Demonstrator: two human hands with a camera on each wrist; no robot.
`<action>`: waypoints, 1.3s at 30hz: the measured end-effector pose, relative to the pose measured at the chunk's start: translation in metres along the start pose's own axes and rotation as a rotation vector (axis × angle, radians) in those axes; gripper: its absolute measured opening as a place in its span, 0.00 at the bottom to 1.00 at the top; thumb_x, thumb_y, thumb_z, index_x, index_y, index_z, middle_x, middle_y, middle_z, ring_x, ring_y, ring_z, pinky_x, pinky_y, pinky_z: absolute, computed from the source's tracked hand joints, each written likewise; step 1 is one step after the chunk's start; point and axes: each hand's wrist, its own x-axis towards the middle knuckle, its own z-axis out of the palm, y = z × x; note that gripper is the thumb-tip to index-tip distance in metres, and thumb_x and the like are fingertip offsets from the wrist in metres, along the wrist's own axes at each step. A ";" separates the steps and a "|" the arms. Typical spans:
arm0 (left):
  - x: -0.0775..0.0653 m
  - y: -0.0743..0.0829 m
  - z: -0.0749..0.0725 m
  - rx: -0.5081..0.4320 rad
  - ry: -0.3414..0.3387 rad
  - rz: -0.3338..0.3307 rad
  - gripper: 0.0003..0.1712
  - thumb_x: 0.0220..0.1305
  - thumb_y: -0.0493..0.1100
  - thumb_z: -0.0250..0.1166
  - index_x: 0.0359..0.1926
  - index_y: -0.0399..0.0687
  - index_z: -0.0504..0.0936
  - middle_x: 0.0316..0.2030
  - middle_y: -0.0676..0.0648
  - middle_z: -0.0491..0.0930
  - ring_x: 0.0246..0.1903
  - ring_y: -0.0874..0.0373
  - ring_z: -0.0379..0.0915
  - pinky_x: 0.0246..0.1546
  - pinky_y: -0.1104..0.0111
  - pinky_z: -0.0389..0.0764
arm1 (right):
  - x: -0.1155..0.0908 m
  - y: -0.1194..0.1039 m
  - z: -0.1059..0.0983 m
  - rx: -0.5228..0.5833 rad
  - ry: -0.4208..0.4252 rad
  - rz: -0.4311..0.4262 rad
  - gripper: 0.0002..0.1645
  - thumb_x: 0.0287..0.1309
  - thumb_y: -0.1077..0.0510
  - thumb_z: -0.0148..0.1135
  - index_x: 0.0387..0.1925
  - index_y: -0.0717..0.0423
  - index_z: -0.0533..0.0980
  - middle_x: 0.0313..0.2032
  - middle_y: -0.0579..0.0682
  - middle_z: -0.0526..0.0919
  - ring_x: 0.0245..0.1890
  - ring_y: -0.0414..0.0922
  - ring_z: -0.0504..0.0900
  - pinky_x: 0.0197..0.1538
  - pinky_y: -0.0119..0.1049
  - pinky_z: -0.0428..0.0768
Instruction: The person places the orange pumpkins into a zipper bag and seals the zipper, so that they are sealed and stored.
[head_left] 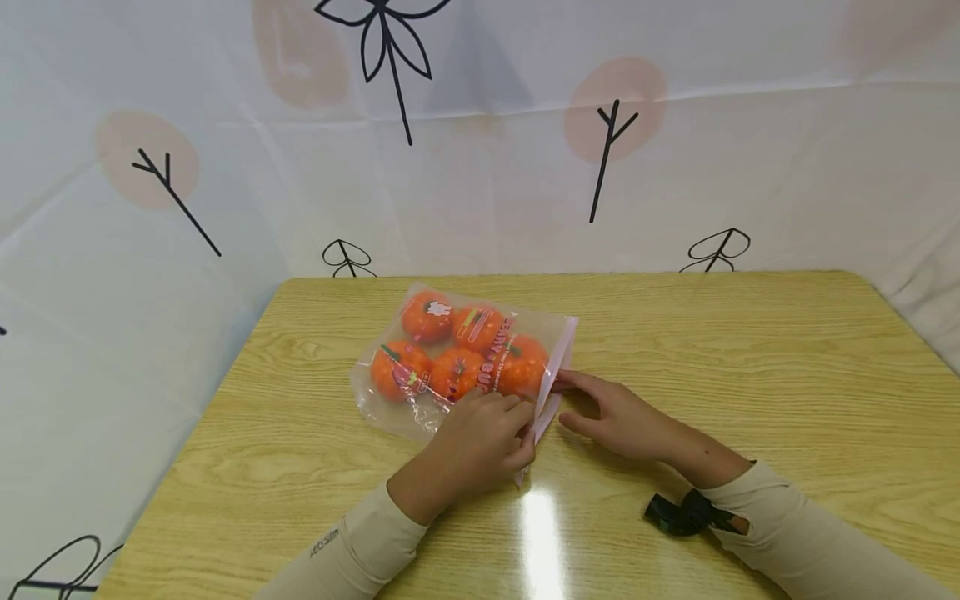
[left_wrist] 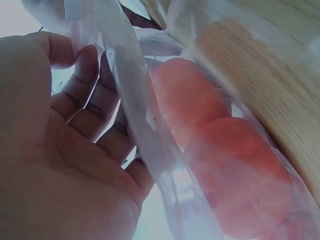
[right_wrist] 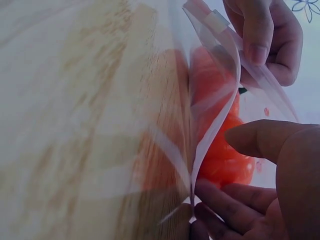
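A clear zip slider bag (head_left: 431,421) with pink lettering and a pink top edge lies on the table. Inside are several round orange pieces (head_left: 401,371) with green tops, perhaps fruit or toy pumpkins. My left hand (head_left: 480,437) pinches the near part of the bag's top edge between thumb and finger, close to a whitish slider (right_wrist: 216,21). At the far part of that edge, the fingers of my right hand (head_left: 626,421) touch the bag, with the thumb held apart from them. In the right wrist view, the bag's mouth gapes between its two edges.
The wooden table (head_left: 750,358) reaches back to a white cloth (head_left: 487,192) with printed plants and pink spots. A black strap or band (head_left: 678,512) sits by my right sleeve. Light glares off the tabletop in front of the bag.
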 end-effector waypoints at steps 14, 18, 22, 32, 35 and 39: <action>0.001 0.000 -0.002 -0.033 -0.025 0.006 0.06 0.59 0.46 0.63 0.28 0.55 0.76 0.28 0.58 0.81 0.25 0.64 0.74 0.30 0.70 0.70 | 0.003 -0.002 0.000 0.110 0.009 0.019 0.30 0.66 0.57 0.62 0.66 0.53 0.64 0.64 0.53 0.75 0.68 0.53 0.72 0.67 0.55 0.68; 0.000 0.001 -0.002 -0.032 -0.013 0.015 0.06 0.59 0.46 0.63 0.28 0.54 0.75 0.27 0.58 0.80 0.24 0.64 0.73 0.29 0.69 0.70 | 0.002 -0.003 0.000 0.089 0.019 0.018 0.31 0.65 0.57 0.63 0.67 0.53 0.65 0.64 0.51 0.75 0.68 0.51 0.71 0.67 0.55 0.68; 0.000 0.001 -0.001 -0.023 0.009 0.029 0.07 0.58 0.46 0.63 0.27 0.54 0.74 0.24 0.59 0.78 0.23 0.64 0.71 0.29 0.69 0.69 | 0.000 -0.004 -0.001 0.055 0.010 0.029 0.32 0.67 0.55 0.62 0.69 0.56 0.66 0.67 0.54 0.73 0.70 0.54 0.69 0.67 0.58 0.67; 0.000 0.000 -0.001 -0.028 0.009 0.036 0.07 0.58 0.46 0.63 0.27 0.54 0.74 0.23 0.59 0.75 0.22 0.64 0.69 0.28 0.69 0.69 | -0.001 -0.007 -0.004 0.049 -0.003 0.005 0.31 0.69 0.57 0.58 0.70 0.56 0.66 0.71 0.60 0.67 0.72 0.60 0.64 0.68 0.60 0.65; 0.000 0.000 0.000 -0.034 0.002 0.035 0.07 0.58 0.46 0.64 0.28 0.54 0.74 0.23 0.59 0.76 0.22 0.65 0.69 0.28 0.69 0.69 | -0.001 -0.008 -0.004 0.057 -0.017 0.020 0.31 0.70 0.58 0.57 0.71 0.59 0.65 0.70 0.61 0.69 0.72 0.60 0.65 0.68 0.60 0.66; 0.003 0.000 -0.001 -0.042 -0.010 0.031 0.07 0.58 0.46 0.64 0.28 0.54 0.74 0.23 0.59 0.76 0.21 0.65 0.68 0.28 0.70 0.68 | -0.001 -0.007 -0.007 0.072 -0.034 0.027 0.32 0.70 0.58 0.55 0.72 0.60 0.62 0.71 0.61 0.67 0.72 0.60 0.64 0.68 0.60 0.65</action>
